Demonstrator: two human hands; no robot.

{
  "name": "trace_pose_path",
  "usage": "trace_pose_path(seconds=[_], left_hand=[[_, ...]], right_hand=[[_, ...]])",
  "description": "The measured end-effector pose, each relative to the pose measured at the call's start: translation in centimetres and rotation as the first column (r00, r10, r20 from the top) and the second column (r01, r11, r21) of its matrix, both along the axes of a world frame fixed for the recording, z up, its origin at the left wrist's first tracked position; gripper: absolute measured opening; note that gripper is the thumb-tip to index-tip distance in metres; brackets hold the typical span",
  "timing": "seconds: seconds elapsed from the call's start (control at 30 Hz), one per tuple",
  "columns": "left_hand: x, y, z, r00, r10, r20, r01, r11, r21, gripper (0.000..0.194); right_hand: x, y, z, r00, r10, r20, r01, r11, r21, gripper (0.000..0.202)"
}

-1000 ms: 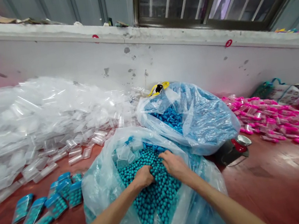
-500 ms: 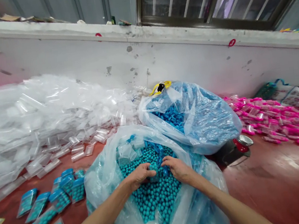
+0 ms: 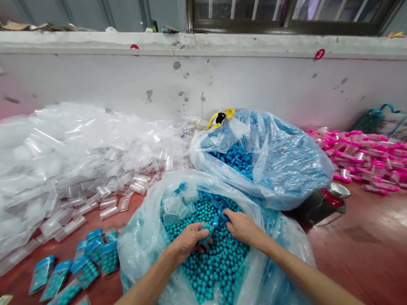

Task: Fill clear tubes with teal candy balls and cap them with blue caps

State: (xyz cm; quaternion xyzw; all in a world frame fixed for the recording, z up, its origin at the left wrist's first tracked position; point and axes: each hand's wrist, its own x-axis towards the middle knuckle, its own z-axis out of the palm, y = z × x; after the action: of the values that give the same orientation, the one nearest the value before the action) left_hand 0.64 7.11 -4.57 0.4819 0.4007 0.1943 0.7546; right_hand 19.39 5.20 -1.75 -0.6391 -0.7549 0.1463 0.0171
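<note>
In the head view, my left hand (image 3: 189, 240) is closed around a small clear container (image 3: 207, 228) filled with teal beads. My right hand (image 3: 242, 226) pinches a blue cap (image 3: 223, 215) just to the right of that container; the two do not touch. Both hands are inside the mouth of a clear plastic bag (image 3: 137, 236) full of teal beads (image 3: 219, 273). Several empty clear containers (image 3: 173, 207) lie on the beads at the bag's back left, and more blue caps (image 3: 215, 202) lie behind my hands.
Capped bead-filled containers (image 3: 85, 270) lie on the red table (image 3: 353, 263) at left, before a heap of clear containers (image 3: 77, 164). Behind is a bag of blue caps (image 3: 283, 162). A dark metal-lidded jar (image 3: 321, 205) and a pink pile (image 3: 377, 159) are on the right.
My right hand has moved slightly up and away from the container, with the blue cap now at its fingertips. My left hand has tilted the bead-filled container a little.
</note>
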Motion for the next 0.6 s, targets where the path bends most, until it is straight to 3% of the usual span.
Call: trace_pose_path(seconds=[0.17, 0.3, 0.47, 0.6], left_hand=[[-0.1, -0.2, 0.0, 0.998, 0.01, 0.067, -0.009, 1.0, -0.017, 0.035], [-0.4, -0.5, 0.4, 0.992, 0.034, 0.12, -0.03, 0.999, -0.033, 0.036], [-0.3, -1.0, 0.7, 0.988, 0.037, 0.149, -0.033, 0.999, -0.029, 0.032], [0.2, -1.5, 0.5, 0.987, -0.011, 0.161, 0.017, 0.999, -0.039, 0.035]], right_hand=[[0.5, -0.2, -0.1, 0.992, 0.057, -0.113, -0.054, 0.998, 0.032, 0.039], [0.3, -0.5, -0.4, 0.995, -0.022, -0.099, 0.033, 0.992, 0.118, 0.053], [-0.6, -1.2, 0.6, 0.939, 0.001, -0.345, 0.057, 0.986, 0.159, 0.034], [-1.5, -2.1, 1.1, 0.928, 0.051, -0.37, 0.005, 0.989, 0.148, 0.034]])
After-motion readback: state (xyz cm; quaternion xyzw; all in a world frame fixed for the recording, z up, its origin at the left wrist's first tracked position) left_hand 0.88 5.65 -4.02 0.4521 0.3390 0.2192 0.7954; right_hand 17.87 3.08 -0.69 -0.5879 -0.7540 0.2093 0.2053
